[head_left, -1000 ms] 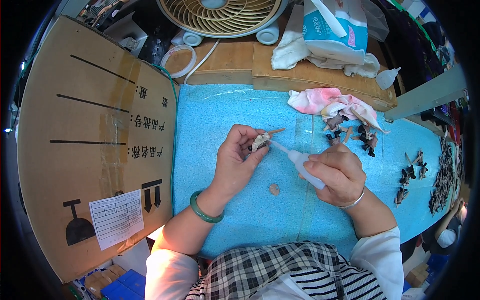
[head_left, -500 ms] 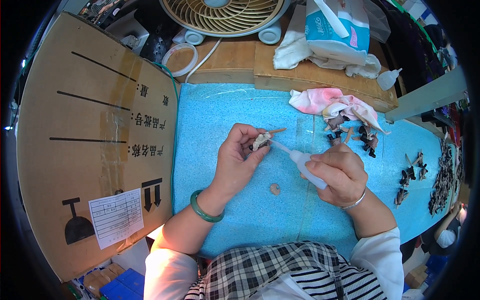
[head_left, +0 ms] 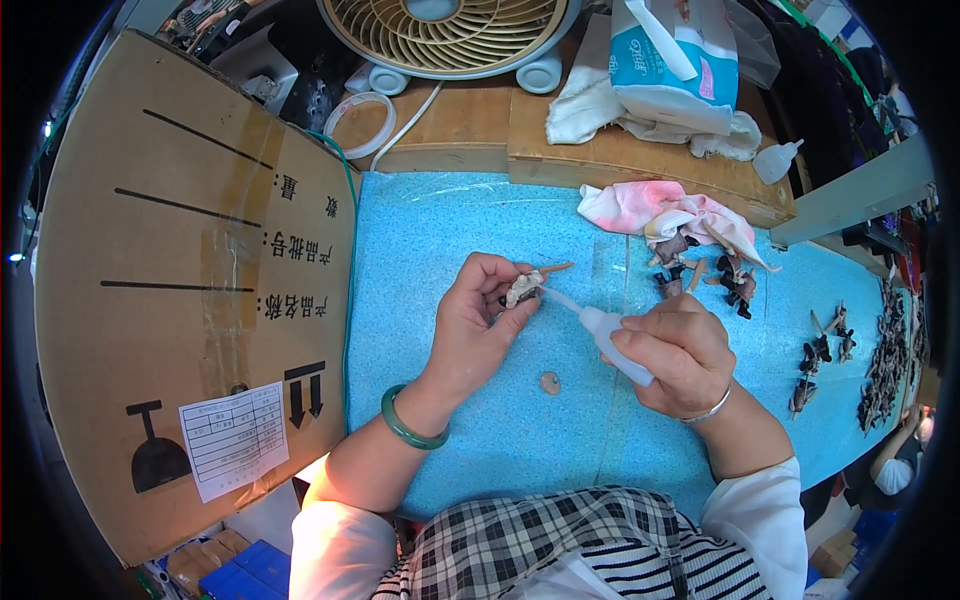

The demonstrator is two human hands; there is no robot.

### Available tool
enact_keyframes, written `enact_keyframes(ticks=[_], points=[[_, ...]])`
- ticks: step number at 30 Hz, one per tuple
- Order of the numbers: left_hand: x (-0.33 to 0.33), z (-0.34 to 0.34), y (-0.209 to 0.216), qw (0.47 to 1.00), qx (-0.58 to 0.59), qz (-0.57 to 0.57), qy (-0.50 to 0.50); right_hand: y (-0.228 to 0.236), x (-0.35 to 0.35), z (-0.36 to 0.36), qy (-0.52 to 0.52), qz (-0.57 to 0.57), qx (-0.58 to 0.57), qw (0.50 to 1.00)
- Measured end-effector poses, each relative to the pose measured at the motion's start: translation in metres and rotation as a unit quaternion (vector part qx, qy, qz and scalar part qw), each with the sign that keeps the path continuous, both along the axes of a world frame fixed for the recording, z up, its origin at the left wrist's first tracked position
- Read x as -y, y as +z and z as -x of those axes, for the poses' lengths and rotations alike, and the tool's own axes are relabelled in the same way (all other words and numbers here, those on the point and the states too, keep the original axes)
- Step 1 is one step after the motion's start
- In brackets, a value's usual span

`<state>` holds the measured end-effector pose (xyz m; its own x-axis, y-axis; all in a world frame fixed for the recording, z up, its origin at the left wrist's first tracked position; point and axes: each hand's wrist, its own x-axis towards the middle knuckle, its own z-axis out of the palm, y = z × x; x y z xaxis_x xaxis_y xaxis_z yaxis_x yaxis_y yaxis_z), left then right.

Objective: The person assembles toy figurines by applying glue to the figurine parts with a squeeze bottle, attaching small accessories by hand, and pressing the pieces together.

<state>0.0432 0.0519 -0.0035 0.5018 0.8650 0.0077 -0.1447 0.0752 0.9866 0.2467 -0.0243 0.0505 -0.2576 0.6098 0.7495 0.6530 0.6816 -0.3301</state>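
Between the thumb and fingers of my left hand [head_left: 475, 318] is a small grey and dark figurine [head_left: 522, 289], with a thin brown stick-like part jutting out to its right. My right hand [head_left: 682, 355] is closed around a white, translucent squeeze bottle [head_left: 612, 338]. The bottle's narrow nozzle points up and left, its tip at the figurine's right side; whether it touches I cannot tell. A small round tan piece [head_left: 550, 382] lies on the blue mat [head_left: 450, 220] below and between my hands.
Several figurines [head_left: 738, 280] lie beside a pink and white cloth [head_left: 660, 205]. More lie at the far right in a dense dark row [head_left: 885, 355]. A big cardboard box [head_left: 190, 330] stands on the left. Behind are a fan [head_left: 450, 35], a tissue pack [head_left: 670, 75] and another squeeze bottle [head_left: 777, 160].
Both hands keep nearly the same pose, with the figurine and squeeze bottle still held. The whole view has shifted down very slightly.
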Motion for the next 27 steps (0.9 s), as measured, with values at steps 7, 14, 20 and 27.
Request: enact_keyframes(ticks=[7, 14, 20, 27], points=[[0.0022, 0.0009, -0.0022, 1.0, 0.012, 0.008, 0.001, 0.0031, 0.0011, 0.001, 0.01, -0.001, 0.0, 1.0], [0.0027, 0.0005, -0.001, 1.0, 0.003, 0.006, 0.001, 0.002, 0.0012, 0.0001, 0.007, 0.003, -0.001, 1.0], [0.0011, 0.0, -0.001, 1.0, 0.004, 0.011, 0.0, 0.0018, -0.0008, 0.0001, 0.008, 0.001, -0.004, 1.0], [0.0019, 0.0003, -0.0014, 1.0, 0.007, 0.001, -0.003, 0.0027, 0.0013, -0.0004, 0.006, 0.003, -0.001, 1.0]])
